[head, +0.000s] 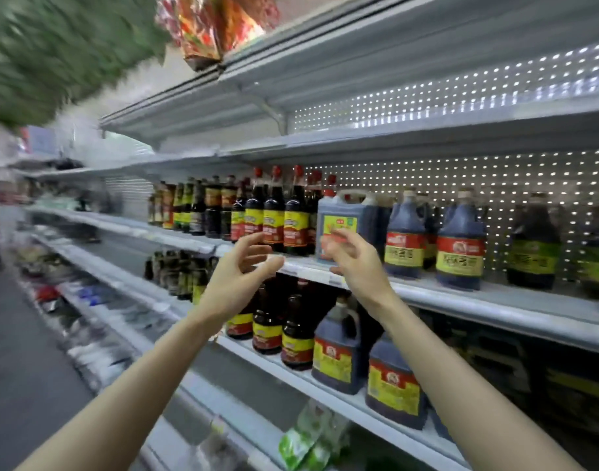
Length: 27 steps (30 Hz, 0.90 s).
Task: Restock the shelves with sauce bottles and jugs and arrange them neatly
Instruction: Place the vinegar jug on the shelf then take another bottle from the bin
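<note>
Head view looks along a tall white metal shelving unit [427,137] with a perforated back panel, much of it smeared by blur toward the left. Its middle shelf [478,304] carries the stock: at the right stand dark round-shouldered plastic jugs with red and yellow labels [460,246], side by side, upright. Left of them stands a squarish dark jug with a white handle and a green and yellow label [345,219], close to the front edge. Next to it on the left is a row of tall dark glass sauce bottles with red caps and yellow and red labels [295,215], and smaller dark bottles run on behind them toward the far end. The lower shelf [291,365] holds more of the same jugs [335,358] and bottles [296,338], upright near its edge. Both bare forearms reach up from below. The right hand [359,266] is raised in front of the squarish jug's label, fingers loosely bent, its grip released; whether the fingertips touch the label cannot be told. The left hand [236,277] hovers before the shelf edge, just under the tall bottles, fingers spread and relaxed, grip released and holding nothing.
</note>
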Tool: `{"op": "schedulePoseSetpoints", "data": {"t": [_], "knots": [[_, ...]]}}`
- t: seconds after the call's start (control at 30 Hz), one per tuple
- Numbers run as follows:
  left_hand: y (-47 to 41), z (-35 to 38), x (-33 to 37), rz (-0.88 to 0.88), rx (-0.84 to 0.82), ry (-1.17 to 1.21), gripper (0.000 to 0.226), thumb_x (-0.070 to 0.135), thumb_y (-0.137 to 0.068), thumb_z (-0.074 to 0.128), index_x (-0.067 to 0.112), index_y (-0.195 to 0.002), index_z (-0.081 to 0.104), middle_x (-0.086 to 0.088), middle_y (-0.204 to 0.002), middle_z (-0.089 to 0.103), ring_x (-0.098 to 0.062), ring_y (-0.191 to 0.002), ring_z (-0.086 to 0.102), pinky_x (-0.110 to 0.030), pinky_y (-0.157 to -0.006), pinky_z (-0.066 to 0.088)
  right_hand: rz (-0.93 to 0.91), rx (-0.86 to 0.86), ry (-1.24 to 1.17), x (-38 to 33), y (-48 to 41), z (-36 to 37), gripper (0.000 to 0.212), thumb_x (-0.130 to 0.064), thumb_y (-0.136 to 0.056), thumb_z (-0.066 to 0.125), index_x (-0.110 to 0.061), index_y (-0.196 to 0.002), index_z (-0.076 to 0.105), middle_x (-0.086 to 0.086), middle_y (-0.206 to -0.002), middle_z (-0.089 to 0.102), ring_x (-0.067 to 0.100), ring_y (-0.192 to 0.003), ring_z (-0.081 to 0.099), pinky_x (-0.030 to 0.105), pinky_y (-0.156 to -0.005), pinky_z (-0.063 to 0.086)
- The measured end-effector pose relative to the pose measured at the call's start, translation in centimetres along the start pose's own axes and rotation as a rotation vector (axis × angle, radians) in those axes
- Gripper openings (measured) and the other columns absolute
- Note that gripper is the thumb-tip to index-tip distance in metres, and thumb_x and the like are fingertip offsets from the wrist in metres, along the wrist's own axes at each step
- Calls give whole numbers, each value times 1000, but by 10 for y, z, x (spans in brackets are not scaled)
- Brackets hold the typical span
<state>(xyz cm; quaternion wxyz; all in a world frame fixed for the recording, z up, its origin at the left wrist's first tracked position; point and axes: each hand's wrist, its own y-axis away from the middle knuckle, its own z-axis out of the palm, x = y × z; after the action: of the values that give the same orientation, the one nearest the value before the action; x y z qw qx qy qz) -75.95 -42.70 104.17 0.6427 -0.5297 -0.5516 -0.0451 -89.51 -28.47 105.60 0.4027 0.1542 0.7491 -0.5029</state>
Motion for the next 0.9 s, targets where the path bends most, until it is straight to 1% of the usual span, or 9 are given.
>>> {"op": "schedulePoseSetpoints", "data": {"t": [0.1,0.17,0.23,0.4,0.53,0.6,0.7,0.77,0.9], "knots": [[1,-68,-12,16,53,-35,60,42,-74,67,26,-129,50,6,-116,64,-5,-109,60,-20,-88,50,-1,-63,-54,-7,-5,73,42,-40,-92,60,-20,-129,54,-12,-104,66,17,-113,61,41,-98,50],[0,-113,-21,21,68,-75,68,45,-73,66,22,-134,48,6,-117,63,-6,-110,60,-23,-91,49,-12,-77,-83,-11,-9,119,41,-39,-92,60,-21,-128,55,-7,-111,65,16,-112,61,36,-95,51],[1,-152,-33,16,94,-92,68,45,-72,66,22,-134,49,4,-118,64,-7,-109,60,-26,-93,49,-19,-93,-120,-15,-15,161,38,-38,-93,60,-21,-127,55,-8,-110,64,17,-111,62,34,-93,52],[-5,-243,-62,-16,165,-108,55,34,-81,67,23,-132,49,6,-113,65,-3,-107,61,-19,-87,49,-37,-181,-127,-22,-35,258,38,-41,-92,60,-25,-126,55,-1,-114,64,16,-109,62,42,-97,51],[-23,-296,-90,-4,213,-155,50,28,-86,66,22,-133,49,11,-109,66,4,-102,61,-15,-85,48,-51,-222,-148,-17,-60,319,39,-41,-92,60,-24,-127,55,-3,-115,65,15,-109,62,45,-97,51],[-33,-315,-107,-19,228,-167,52,29,-86,66,21,-134,49,9,-110,66,2,-102,61,-16,-85,48,-52,-242,-153,-10,-73,347,34,-40,-92,60,-27,-123,56,-6,-113,65,14,-109,62,44,-97,51],[-53,-353,-148,-39,248,-180,56,38,-81,67,25,-132,50,6,-113,65,-3,-106,61,-22,-87,50,-57,-269,-154,8,-102,402,31,-42,-91,61,-30,-119,57,-3,-113,67,15,-108,63,45,-98,50],[-62,-365,-159,-56,248,-183,61,45,-74,65,27,-131,50,8,-112,66,-2,-105,61,-26,-89,50,-52,-269,-152,16,-112,417,27,-42,-92,60,-33,-117,57,-3,-113,67,14,-107,63,43,-97,51],[-101,-409,-224,-67,248,-206,61,47,-73,65,27,-129,50,11,-109,66,0,-103,62,-26,-91,49,-49,-292,-154,60,-154,483,24,-40,-93,59,-33,-116,56,0,-115,67,14,-107,64,42,-98,50]]}}
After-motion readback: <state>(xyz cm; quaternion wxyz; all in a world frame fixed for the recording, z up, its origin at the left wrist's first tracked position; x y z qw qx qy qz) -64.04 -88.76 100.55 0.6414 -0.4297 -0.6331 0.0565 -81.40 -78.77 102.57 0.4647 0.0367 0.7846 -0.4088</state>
